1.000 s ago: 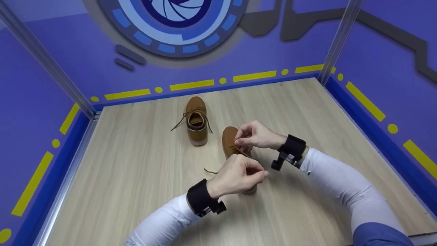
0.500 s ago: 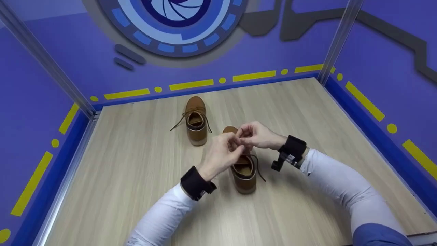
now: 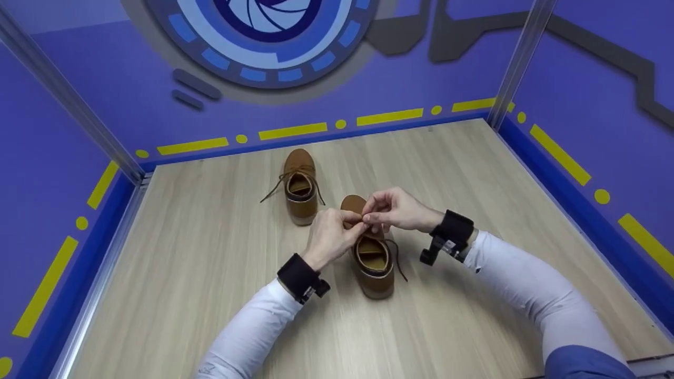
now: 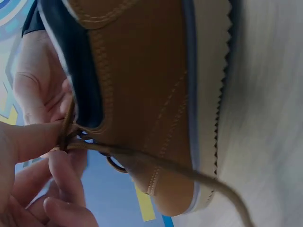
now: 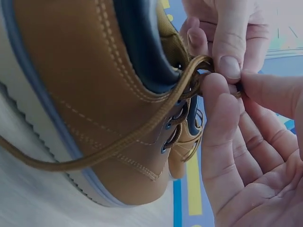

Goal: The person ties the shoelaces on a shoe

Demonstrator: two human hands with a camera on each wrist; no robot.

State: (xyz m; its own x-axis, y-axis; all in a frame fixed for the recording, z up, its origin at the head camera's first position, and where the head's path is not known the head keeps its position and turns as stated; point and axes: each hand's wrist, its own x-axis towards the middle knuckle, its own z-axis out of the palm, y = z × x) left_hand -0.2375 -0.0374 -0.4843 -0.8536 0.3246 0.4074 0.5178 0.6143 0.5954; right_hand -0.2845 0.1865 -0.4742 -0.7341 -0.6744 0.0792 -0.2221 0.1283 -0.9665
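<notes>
A brown lace-up shoe [image 3: 375, 279] stands on the table, toe pointing away. My left hand [image 3: 331, 234] comes in from its left side, and the thumb and forefinger pinch the shoelace [image 4: 90, 145] over the eyelets. From the other side my right hand [image 3: 397, 209] pinches the same lace, its fingertips meeting those of the left. In the right wrist view a loop of shoelace [image 5: 189, 71] rises beside the fingertips. One lace end hangs down each side of the shoe. The fingers partly hide the crossing of the laces.
A matching brown shoe [image 3: 303, 210] stands farther back to the left, with its lace tied in a bow and its ends loose. The wood-patterned table [image 3: 210, 263] is bounded by blue-purple panels [image 3: 595, 105] at the back and sides.
My left hand has moved from above the shoe's heel, up and left, to meet the right hand's fingertips at the laces. My right hand has stayed nearly in place.
</notes>
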